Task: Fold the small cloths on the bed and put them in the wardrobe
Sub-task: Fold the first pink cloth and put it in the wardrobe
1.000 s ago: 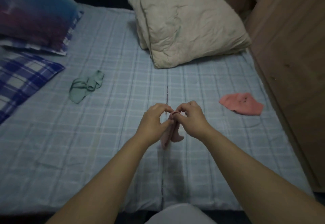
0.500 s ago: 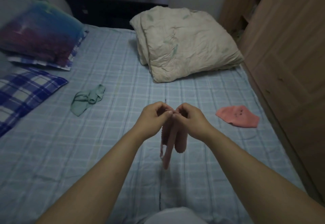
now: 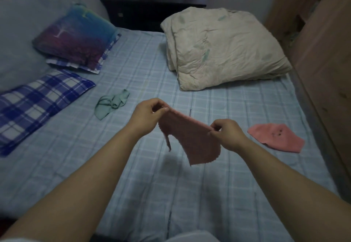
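Note:
A small pink cloth (image 3: 191, 137) hangs spread out in the air above the middle of the bed (image 3: 190, 194). My left hand (image 3: 147, 115) pinches its upper left corner and my right hand (image 3: 226, 133) pinches its upper right corner. A thin strip dangles from the cloth's left side. A second pink cloth (image 3: 275, 140) lies flat on the bed to the right. A crumpled green cloth (image 3: 112, 105) lies on the bed to the left. The wooden wardrobe (image 3: 322, 52) stands along the bed's right side.
A folded cream duvet (image 3: 224, 46) fills the bed's far right. A purple and blue pillow (image 3: 76, 36) and a blue checked pillow (image 3: 36, 97) lie at the left. A dark cabinet (image 3: 152, 8) stands behind the bed.
My hands have moved apart, stretching the bunched pink cloth open between them. The view has tilted up, showing more of the room.

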Tool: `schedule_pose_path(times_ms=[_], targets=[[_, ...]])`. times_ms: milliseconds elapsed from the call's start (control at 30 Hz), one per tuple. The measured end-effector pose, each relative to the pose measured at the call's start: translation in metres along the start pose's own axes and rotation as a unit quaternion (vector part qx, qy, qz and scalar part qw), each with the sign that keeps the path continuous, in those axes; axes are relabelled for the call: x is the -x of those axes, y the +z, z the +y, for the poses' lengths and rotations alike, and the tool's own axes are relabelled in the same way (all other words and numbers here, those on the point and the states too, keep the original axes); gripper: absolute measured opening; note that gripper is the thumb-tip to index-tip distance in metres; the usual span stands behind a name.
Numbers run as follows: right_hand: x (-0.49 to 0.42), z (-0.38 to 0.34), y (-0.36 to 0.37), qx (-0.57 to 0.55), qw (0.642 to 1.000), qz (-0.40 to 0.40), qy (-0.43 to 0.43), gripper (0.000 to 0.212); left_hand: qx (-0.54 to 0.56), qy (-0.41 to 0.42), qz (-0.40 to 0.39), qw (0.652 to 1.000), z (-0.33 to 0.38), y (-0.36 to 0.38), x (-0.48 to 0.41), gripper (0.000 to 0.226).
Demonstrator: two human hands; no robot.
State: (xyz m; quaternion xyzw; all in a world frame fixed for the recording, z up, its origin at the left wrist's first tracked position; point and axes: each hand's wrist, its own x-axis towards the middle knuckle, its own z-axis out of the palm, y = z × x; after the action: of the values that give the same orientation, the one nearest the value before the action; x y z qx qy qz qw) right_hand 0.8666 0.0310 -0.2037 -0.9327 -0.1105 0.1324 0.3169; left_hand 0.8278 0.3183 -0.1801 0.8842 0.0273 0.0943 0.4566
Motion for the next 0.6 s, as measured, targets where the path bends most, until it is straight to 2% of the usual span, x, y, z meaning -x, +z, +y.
schedule_pose_path(times_ms=[133,333,433,600], targets=[[-0.012,0.006,-0.009,0.016,1.0,0.014,-0.004,0.005,-0.006,-0.065,0.035,0.997,-0.02,-0.002,0.003,0.012],[-0.026,-0.004,-0.001,-0.002,0.998,0.055,-0.007,0.008,0.169,-0.18,0.042,0.968,-0.045,0.003,0.008,0.02],[-0.035,-0.004,0.009,0.003,0.999,0.052,0.012,0.006,0.173,-0.197,0.047,0.964,-0.064,0.009,0.001,0.017],[-0.059,-0.004,0.025,0.025,0.997,0.066,0.03,0.017,0.159,-0.206,0.039,0.965,-0.089,0.012,-0.025,0.017]])
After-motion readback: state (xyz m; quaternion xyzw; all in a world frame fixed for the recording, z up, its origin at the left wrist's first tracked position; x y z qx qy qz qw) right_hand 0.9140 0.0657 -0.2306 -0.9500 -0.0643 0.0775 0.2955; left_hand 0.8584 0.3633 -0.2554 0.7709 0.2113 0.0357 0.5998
